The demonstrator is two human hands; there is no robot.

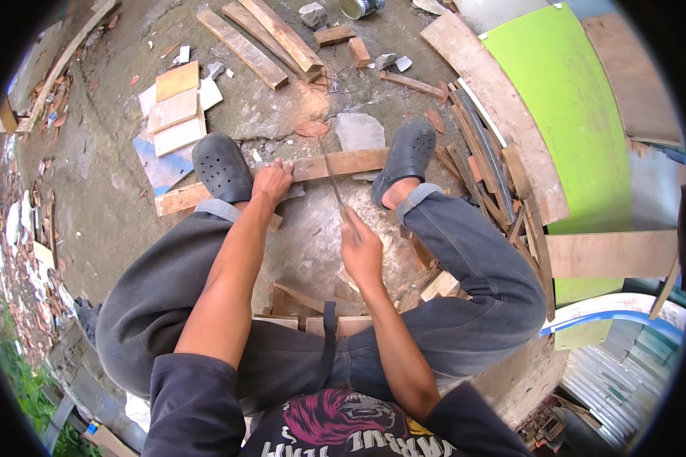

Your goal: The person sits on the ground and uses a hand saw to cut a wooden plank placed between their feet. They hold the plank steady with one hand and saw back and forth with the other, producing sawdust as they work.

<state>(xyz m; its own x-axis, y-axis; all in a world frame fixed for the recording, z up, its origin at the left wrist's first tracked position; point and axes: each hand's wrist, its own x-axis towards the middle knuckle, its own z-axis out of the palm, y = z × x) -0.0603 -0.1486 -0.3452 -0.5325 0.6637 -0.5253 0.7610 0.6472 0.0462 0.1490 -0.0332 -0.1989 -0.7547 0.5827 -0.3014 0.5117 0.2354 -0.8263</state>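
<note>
A long wooden plank (339, 163) lies crosswise on the ground in front of me. My left hand (273, 180) grips it near the middle, fingers curled over its far edge. In my right hand (362, 247), the fingers are wrapped round the handle of a handsaw, and its thin dark blade (335, 183) crosses the plank to the right of my left hand. My left clog (221, 167) rests on the plank's left part. The right clog (408, 156) is at its right end. Reddish sawdust (312, 103) lies beyond the blade.
Several loose planks (270, 38) lie at the far side, near a tin can (360, 7). Thin board pieces (177, 107) are stacked to the left. On the right are piled wood strips (480, 152) and a large green panel (560, 99). A flat grey stone (360, 132) sits beyond the plank.
</note>
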